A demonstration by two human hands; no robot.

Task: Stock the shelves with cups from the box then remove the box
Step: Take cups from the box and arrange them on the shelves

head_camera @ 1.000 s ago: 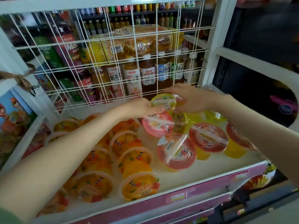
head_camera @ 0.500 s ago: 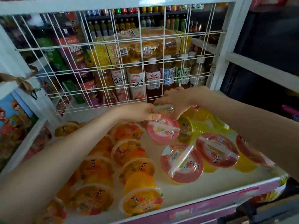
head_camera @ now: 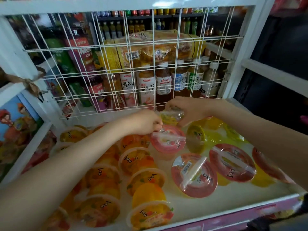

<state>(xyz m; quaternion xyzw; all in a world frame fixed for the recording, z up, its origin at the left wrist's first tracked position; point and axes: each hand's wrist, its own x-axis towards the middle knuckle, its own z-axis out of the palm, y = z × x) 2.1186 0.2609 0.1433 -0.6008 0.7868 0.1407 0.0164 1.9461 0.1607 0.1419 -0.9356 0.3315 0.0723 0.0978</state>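
A person's right hand (head_camera: pixel 188 110) curls over a yellow jelly cup (head_camera: pixel 170 116) at the twelve o'clock edge of the white shelf (head_camera: pixel 233 197), fingers and thumb wrapped round its clear body, just in front of the wire grid (head_camera: pixel 153 70). The left hand (head_camera: pixel 143 121), fingers bent, meets the ten o'clock rim of a pink-lidded cup (head_camera: pixel 168 142) lying just at six o'clock of the yellow one; whether it pinches the film cannot be told. Orange fruit cups (head_camera: pixel 143 179) crowd the shelf from seven to nine o'clock. Other pink-lidded cups (head_camera: pixel 231 162) lie toward four. Bottled teas (head_camera: pixel 163 84) stand behind the grid.
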